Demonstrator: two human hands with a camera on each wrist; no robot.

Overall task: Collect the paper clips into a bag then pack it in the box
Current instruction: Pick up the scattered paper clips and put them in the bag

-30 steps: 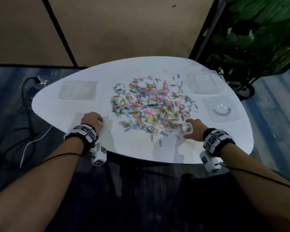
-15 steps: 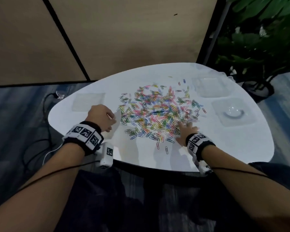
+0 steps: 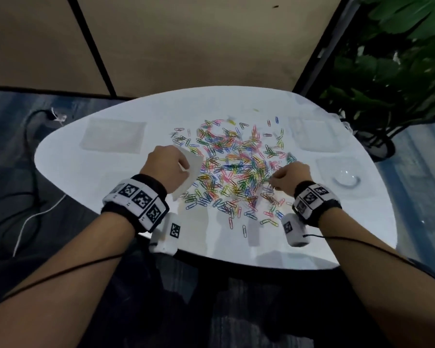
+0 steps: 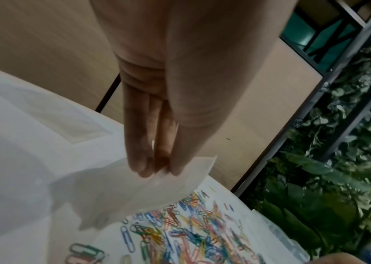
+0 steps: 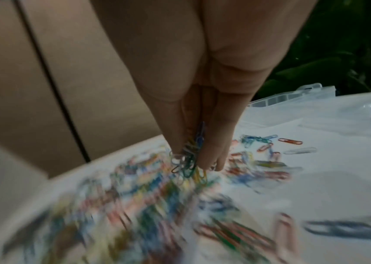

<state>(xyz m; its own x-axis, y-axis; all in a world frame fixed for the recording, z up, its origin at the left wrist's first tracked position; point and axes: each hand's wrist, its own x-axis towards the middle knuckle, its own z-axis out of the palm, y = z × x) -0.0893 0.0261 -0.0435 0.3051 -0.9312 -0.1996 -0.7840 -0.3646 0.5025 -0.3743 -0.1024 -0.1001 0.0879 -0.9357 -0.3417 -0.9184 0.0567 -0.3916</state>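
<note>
Several coloured paper clips (image 3: 232, 169) lie scattered over the middle of the white table (image 3: 106, 172). My left hand (image 3: 167, 169) pinches the top edge of a clear plastic bag (image 3: 191, 172) and holds it up at the pile's left edge; the left wrist view shows the fingers (image 4: 144, 160) closed on the bag (image 4: 148, 189). My right hand (image 3: 290, 177) is at the pile's right edge, fingers bunched on a small clump of paper clips (image 5: 189, 160). A clear plastic box (image 3: 314, 134) sits at the back right of the table.
Another flat clear bag (image 3: 113, 134) lies at the table's back left. A clear lid or tray (image 3: 344, 177) lies at the right. A potted plant (image 3: 399, 71) stands beyond the right edge. Cables (image 3: 28, 204) run on the floor at the left.
My left hand has lifted the bag off the table and brought it to the pile. My right hand has moved into the pile's right edge and gathered a clump of clips.
</note>
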